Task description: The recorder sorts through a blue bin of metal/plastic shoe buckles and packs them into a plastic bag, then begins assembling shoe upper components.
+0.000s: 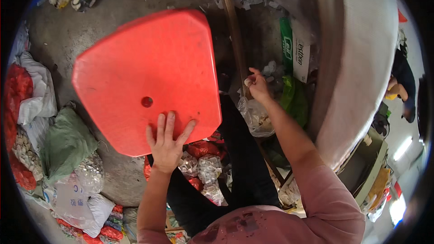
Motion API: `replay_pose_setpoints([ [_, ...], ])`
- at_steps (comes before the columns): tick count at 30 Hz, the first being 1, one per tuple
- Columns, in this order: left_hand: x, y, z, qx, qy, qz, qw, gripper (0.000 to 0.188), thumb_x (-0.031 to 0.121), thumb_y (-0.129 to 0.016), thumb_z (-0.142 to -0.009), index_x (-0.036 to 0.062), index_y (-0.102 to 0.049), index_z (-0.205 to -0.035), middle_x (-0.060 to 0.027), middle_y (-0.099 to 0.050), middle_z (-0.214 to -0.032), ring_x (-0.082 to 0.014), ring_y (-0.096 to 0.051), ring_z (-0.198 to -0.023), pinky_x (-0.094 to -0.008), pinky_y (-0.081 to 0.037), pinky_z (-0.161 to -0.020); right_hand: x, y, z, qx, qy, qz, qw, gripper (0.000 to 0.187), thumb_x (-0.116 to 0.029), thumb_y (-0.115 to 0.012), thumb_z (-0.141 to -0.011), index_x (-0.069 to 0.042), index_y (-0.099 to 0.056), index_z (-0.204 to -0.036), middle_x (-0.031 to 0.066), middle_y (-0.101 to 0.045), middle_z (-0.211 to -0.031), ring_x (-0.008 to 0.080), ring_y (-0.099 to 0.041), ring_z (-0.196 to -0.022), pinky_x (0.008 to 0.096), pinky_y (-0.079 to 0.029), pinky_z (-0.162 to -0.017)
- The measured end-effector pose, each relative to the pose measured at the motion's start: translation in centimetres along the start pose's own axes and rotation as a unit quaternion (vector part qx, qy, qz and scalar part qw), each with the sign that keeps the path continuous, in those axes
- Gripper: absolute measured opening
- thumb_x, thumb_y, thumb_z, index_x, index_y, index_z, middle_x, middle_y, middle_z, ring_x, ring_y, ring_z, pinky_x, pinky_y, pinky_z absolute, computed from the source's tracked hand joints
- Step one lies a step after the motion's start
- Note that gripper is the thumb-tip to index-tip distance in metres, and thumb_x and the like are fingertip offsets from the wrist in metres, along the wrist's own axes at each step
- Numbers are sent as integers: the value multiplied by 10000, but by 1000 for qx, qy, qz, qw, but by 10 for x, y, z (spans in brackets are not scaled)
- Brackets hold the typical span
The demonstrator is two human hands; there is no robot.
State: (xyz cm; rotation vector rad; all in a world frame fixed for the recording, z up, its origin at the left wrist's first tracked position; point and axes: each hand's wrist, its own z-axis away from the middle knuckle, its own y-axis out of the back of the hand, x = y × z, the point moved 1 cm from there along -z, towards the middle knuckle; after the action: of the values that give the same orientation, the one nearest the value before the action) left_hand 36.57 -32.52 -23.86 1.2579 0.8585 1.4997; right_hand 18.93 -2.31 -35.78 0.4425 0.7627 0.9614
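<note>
A red plastic stool (153, 72) with a small round hole in its seat fills the left middle of the head view. On its near edge lies my left hand (166, 147), fingers spread flat and nothing gripped. My right hand (258, 86) is raised beside a wooden bar, fingers bent around a small pale piece (247, 82) whose kind I cannot make out. Just below that hand hangs a clear plastic bag (256, 117) with pale pieces inside. A bright green bag (293, 99) is close to my right wrist.
Full sacks, one of them green (68, 142), are heaped at the left. Filled clear and red bags (209, 168) lie between my legs. A white-topped table (361, 58) curves along the right. Behind the bag stands a green and white carton (300, 56). Another person (402, 86) is at far right.
</note>
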Motion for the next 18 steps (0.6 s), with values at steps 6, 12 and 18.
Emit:
replay_pose_setpoints([
  [6, -56, 26, -62, 52, -3, -23, 998, 567, 285, -662, -743, 311, -493, -1283, -204, -279, -1432, -388, -260, -1325, -552, -168, -1059, 40, 21, -94, 20, 0, 83, 996, 475, -138, -604, -795, -85, -480, -1251, 120, -596, -1010, 288, -594, -907, 385, -478, -781],
  [12, -66, 50, -90, -19, 14, 37, 999, 645, 503, -576, -806, 186, -430, -1349, -205, -257, -1435, -411, -278, -1297, -546, -182, -1063, 48, 53, -137, 97, -15, 124, 987, 458, -138, -593, -822, -63, -471, -1257, 159, -585, -1070, 335, -584, -938, 425, -472, -833],
  [18, -101, 62, -95, 70, -24, -32, 997, 626, 499, -434, -886, 49, -444, -1320, -203, -338, -1396, -391, -301, -1291, -523, -193, -1062, 36, 24, -126, 129, -42, 50, 989, 451, -134, -615, -798, -50, -491, -1223, 149, -616, -977, 283, -595, -925, 393, -461, -814],
])
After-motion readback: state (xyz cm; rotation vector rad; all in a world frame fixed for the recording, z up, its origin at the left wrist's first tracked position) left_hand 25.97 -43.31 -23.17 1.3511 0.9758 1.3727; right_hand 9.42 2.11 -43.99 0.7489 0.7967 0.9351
